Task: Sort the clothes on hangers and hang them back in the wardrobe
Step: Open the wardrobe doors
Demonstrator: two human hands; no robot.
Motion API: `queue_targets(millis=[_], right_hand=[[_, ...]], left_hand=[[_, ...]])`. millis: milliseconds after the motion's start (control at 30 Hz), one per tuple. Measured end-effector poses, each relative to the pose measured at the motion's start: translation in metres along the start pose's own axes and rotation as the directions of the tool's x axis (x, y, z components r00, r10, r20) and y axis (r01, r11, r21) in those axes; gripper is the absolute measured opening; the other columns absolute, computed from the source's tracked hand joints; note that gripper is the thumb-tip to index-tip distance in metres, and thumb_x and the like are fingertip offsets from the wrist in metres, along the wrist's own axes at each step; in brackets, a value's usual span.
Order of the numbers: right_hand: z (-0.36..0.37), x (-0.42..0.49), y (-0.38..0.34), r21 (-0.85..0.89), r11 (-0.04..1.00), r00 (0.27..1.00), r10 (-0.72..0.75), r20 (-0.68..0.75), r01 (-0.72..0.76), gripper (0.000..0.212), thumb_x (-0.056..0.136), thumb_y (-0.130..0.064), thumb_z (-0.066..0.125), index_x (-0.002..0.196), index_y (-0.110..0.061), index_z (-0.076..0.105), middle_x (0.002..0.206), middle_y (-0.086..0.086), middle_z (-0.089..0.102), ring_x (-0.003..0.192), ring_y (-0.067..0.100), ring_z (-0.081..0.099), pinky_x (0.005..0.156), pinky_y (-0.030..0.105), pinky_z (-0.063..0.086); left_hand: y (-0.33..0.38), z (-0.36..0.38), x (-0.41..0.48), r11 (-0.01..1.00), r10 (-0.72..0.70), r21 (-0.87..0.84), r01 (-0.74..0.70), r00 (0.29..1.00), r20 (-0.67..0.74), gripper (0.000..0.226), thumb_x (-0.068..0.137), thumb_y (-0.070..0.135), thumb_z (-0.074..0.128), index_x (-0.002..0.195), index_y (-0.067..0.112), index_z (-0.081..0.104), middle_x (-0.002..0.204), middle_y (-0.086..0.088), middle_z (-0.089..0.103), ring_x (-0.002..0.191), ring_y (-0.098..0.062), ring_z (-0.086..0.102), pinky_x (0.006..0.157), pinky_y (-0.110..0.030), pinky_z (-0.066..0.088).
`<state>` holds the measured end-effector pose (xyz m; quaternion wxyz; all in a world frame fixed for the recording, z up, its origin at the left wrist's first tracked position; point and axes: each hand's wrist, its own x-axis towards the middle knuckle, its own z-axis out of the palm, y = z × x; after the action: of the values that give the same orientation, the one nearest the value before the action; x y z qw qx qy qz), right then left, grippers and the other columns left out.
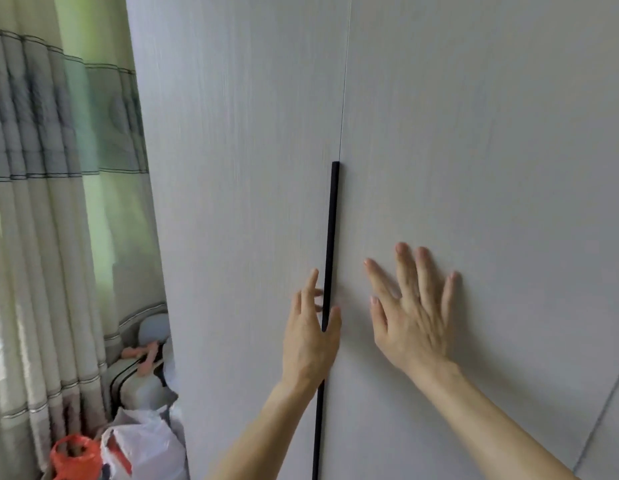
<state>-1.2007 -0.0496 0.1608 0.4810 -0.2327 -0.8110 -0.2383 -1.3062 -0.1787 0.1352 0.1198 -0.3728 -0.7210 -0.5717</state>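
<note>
The wardrobe (pixel 474 133) is standing shut, with no clothes or hangers showing, so the sorting is probably either finished or not yet begun. The left hand (pixel 309 337) is straddling the black handle (pixel 334 220), though whether it is gripping is unclear. The right hand (pixel 415 317) is pressing flat, fingers spread, just right of that handle.

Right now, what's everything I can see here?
doors: two, pale grey, closed, centre and right.
handle: one, black, upright along the doors' seam.
curtain: one, green and grey, left.
white bag: one, bottom left.
orange bag: one, beside the white bag.
case: one, grey, behind the bags.
pink thing: one, on the case.
left hand: one, at the handle, thumb right of it; grip unclear.
right hand: one, flat on a door, fingers spread.
</note>
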Motion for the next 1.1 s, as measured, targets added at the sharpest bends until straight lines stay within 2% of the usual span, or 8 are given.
queue_targets(millis=[133, 367, 533, 733, 867, 967, 1033, 1100], right_hand=[[0.018, 0.000, 0.010, -0.061, 0.997, 0.996, -0.060, -0.069, 0.056, 0.062, 0.095, -0.043, 0.052, 0.152, -0.039, 0.031, 0.165, 0.003, 0.017, 0.152, 0.030, 0.013, 0.117, 0.066, 0.001], [0.036, -0.002, 0.014, -0.130, 0.988, 0.983, -0.105, -0.148, 0.085, 0.056, 0.099, -0.048, 0.041, 0.154, -0.040, 0.028, 0.164, 0.002, 0.021, 0.152, 0.029, 0.013, 0.118, 0.064, 0.005], [0.034, -0.003, 0.013, -0.097, 0.992, 0.985, -0.095, -0.141, 0.082, 0.061, 0.099, -0.048, 0.042, 0.155, -0.040, 0.022, 0.165, 0.001, 0.017, 0.152, 0.028, 0.013, 0.119, 0.062, 0.002], [0.019, 0.001, 0.012, -0.011, 0.999, 0.999, -0.046, -0.013, 0.046, 0.064, 0.100, -0.046, 0.041, 0.157, -0.038, 0.012, 0.167, 0.001, 0.003, 0.153, 0.028, 0.002, 0.118, 0.059, -0.009], [-0.001, -0.019, -0.012, 0.250, 0.967, 0.979, -0.005, 0.205, -0.047, 0.069, 0.095, -0.050, 0.041, 0.157, -0.029, 0.022, 0.167, 0.005, -0.001, 0.153, 0.030, -0.008, 0.118, 0.061, -0.006], [-0.024, -0.047, -0.054, 0.617, 0.758, 0.927, -0.044, 0.373, -0.212, 0.072, 0.094, -0.060, 0.034, 0.155, -0.025, 0.027, 0.166, 0.000, 0.010, 0.154, 0.019, 0.001, 0.122, 0.054, 0.013], [-0.044, -0.064, -0.090, 0.792, 0.524, 0.878, -0.159, 0.452, -0.313, 0.070, 0.093, -0.066, 0.040, 0.155, -0.037, 0.022, 0.164, -0.015, 0.011, 0.151, 0.003, 0.005, 0.123, 0.040, 0.019], [-0.064, -0.077, -0.127, 0.878, 0.381, 0.852, -0.315, 0.418, -0.290, 0.071, 0.091, -0.068, 0.048, 0.151, -0.055, 0.012, 0.161, -0.029, 0.005, 0.147, -0.009, 0.001, 0.119, 0.028, 0.015]], left_hand=[[0.000, 0.012, 0.007, 0.990, -0.119, -0.082, 0.117, 0.993, -0.019, 0.040, 0.099, 0.023, 0.051, 0.125, 0.050, 0.037, 0.110, 0.015, 0.055, 0.092, -0.003, 0.057, 0.076, -0.021, 0.050], [0.003, 0.010, -0.002, 0.995, -0.065, 0.076, 0.069, 0.997, -0.045, 0.075, 0.101, 0.016, 0.049, 0.146, 0.063, 0.013, 0.098, 0.013, 0.046, 0.079, -0.010, 0.055, 0.072, -0.033, 0.053], [0.007, 0.000, -0.019, 0.991, -0.050, 0.120, 0.057, 0.997, -0.062, 0.081, 0.103, 0.020, 0.047, 0.139, 0.074, -0.001, 0.096, 0.011, 0.047, 0.079, -0.010, 0.056, 0.075, -0.035, 0.054], [0.016, -0.029, -0.042, 0.992, -0.040, 0.117, 0.051, 0.995, -0.097, 0.086, 0.102, 0.018, 0.051, 0.132, 0.081, 0.001, 0.095, 0.011, 0.049, 0.083, -0.005, 0.056, 0.080, -0.028, 0.048], [0.020, -0.069, -0.069, 0.991, -0.057, 0.111, 0.070, 0.991, -0.120, 0.083, 0.101, 0.016, 0.053, 0.134, 0.079, 0.010, 0.093, 0.009, 0.051, 0.081, -0.002, 0.056, 0.076, -0.014, 0.043], [0.019, -0.109, -0.088, 0.986, -0.050, 0.152, 0.074, 0.987, -0.154, 0.082, 0.099, 0.014, 0.057, 0.137, 0.075, 0.016, 0.093, 0.010, 0.055, 0.082, -0.002, 0.059, 0.072, -0.009, 0.044], [0.019, -0.138, -0.099, 0.983, -0.048, 0.168, 0.076, 0.986, -0.162, 0.083, 0.098, 0.013, 0.060, 0.137, 0.073, 0.018, 0.092, 0.010, 0.057, 0.080, -0.001, 0.061, 0.074, -0.011, 0.048], [0.019, -0.167, -0.108, 0.976, -0.060, 0.199, 0.093, 0.985, -0.164, 0.084, 0.097, 0.013, 0.062, 0.137, 0.072, 0.018, 0.092, 0.012, 0.059, 0.082, 0.000, 0.062, 0.080, -0.015, 0.052]])
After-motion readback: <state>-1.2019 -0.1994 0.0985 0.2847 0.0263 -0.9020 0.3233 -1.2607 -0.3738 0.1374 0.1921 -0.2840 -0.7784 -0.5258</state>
